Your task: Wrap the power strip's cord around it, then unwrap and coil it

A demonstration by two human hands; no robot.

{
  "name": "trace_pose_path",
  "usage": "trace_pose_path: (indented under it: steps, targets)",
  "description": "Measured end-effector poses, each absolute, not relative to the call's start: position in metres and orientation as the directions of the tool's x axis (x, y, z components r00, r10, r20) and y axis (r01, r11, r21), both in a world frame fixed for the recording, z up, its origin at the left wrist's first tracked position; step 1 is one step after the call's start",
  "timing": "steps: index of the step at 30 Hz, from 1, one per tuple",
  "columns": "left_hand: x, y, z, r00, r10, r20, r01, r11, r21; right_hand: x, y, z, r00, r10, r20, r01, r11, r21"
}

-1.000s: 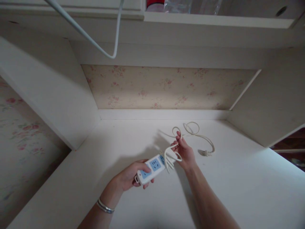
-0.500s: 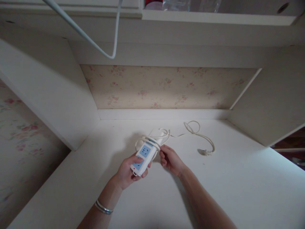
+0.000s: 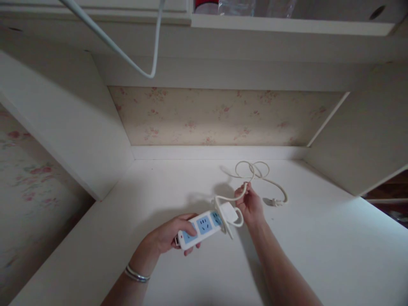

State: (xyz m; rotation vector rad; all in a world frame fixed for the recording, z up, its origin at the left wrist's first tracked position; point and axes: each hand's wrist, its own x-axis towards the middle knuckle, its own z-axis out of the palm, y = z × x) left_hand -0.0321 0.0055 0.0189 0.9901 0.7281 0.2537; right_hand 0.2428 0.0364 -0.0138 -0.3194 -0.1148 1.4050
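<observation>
My left hand (image 3: 177,231) is closed round the near end of a white power strip (image 3: 204,225) with blue socket faces, its thumb lying on top. The strip is tilted toward the right, above the white desktop. Loops of its cream cord (image 3: 230,198) still wrap the far end. My right hand (image 3: 250,204) pinches the cord just beyond that end. From those fingers the cord runs on in loose loops over the desktop to a plug (image 3: 274,202) lying at the right.
The white desktop (image 3: 318,238) has side panels left and right and floral wallpaper (image 3: 204,117) behind. Overhead, a shelf (image 3: 287,25) holds clear containers. A white bent rod or cable (image 3: 127,59) hangs at upper left.
The power strip has swung to point more rightward and lower. My right hand has moved right and up, drawing cord off the strip; another loop now lies at the back.
</observation>
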Motion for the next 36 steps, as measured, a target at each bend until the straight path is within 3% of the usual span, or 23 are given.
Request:
trace_pose_path:
  steps: [2, 5, 10, 12, 16, 21, 24, 27, 30, 33, 36]
  targets:
    - [-0.033, 0.010, 0.017, 0.653, 0.613, -0.445, 0.069, 0.537, 0.841, 0.251, 0.034, -0.013, 0.168, 0.984, -0.062, -0.957, 0.148, -0.248]
    - [-0.035, 0.018, 0.014, 0.504, 0.760, -0.411, -0.072, 0.511, 0.856, 0.252, 0.034, -0.015, 0.213, 0.974, -0.077, -0.930, 0.178, -0.320]
    - [-0.039, 0.023, 0.019, 0.315, 0.914, -0.257, -0.366, 0.367, 0.855, 0.224, 0.036, -0.021, 0.313, 0.942, -0.123, -0.686, 0.135, -0.715]
    - [-0.042, 0.022, 0.023, 0.338, 0.918, -0.207, -0.428, 0.346, 0.835, 0.210, 0.033, -0.022, 0.248, 0.961, -0.124, -0.541, 0.031, -0.840]
    - [-0.044, 0.016, 0.023, 0.551, 0.822, -0.143, -0.427, 0.425, 0.798, 0.189, 0.023, -0.019, -0.028, 0.991, -0.132, -0.373, -0.133, -0.918]
    - [-0.040, 0.005, 0.015, 0.794, 0.595, -0.125, -0.235, 0.489, 0.840, 0.185, 0.016, -0.010, -0.202, 0.979, -0.029, -0.443, -0.118, -0.889]
    - [-0.038, 0.000, 0.018, 0.853, 0.463, -0.242, -0.031, 0.507, 0.861, 0.189, 0.014, -0.007, -0.263, 0.961, -0.088, -0.528, -0.219, -0.821]
    - [-0.038, -0.002, 0.023, 0.828, 0.385, -0.407, 0.171, 0.519, 0.838, 0.190, 0.014, -0.008, -0.269, 0.962, -0.049, -0.536, -0.191, -0.822]
    - [-0.042, 0.000, 0.026, 0.797, 0.346, -0.495, 0.282, 0.511, 0.812, 0.193, 0.018, -0.012, -0.154, 0.988, -0.002, -0.570, -0.090, -0.817]
    - [-0.050, 0.004, 0.028, 0.790, 0.308, -0.530, 0.336, 0.505, 0.795, 0.207, 0.024, -0.013, 0.052, 0.999, 0.001, -0.676, 0.036, -0.736]
    - [-0.062, 0.009, 0.031, 0.752, 0.439, -0.492, 0.250, 0.501, 0.829, 0.227, 0.026, -0.011, 0.200, 0.980, 0.006, -0.764, 0.160, -0.625]
